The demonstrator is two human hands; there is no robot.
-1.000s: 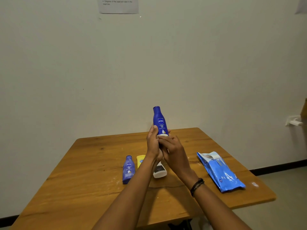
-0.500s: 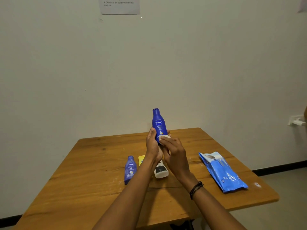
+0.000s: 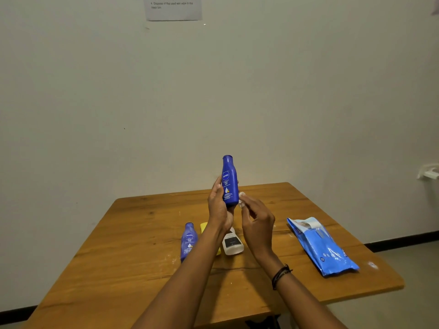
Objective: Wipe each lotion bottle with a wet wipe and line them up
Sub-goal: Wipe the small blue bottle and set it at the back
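Observation:
My left hand (image 3: 219,207) grips a blue lotion bottle (image 3: 229,180) upright above the table, its label facing me. My right hand (image 3: 257,222) pinches a small crumpled white wet wipe (image 3: 241,198) just right of the bottle's lower body. On the table lie a second blue lotion bottle (image 3: 188,241), a yellow bottle (image 3: 204,227) mostly hidden by my left forearm, and a white bottle (image 3: 232,244) with a dark label.
A blue wet-wipe pack (image 3: 322,245) lies on the right side of the wooden table (image 3: 118,257). The table stands against a plain wall with a paper notice (image 3: 173,8) high up. A white fitting (image 3: 428,172) is on the wall at right.
My right hand with the wipe has come off the front of the bottle and now sits beside its lower right. The bottle's lower half is uncovered.

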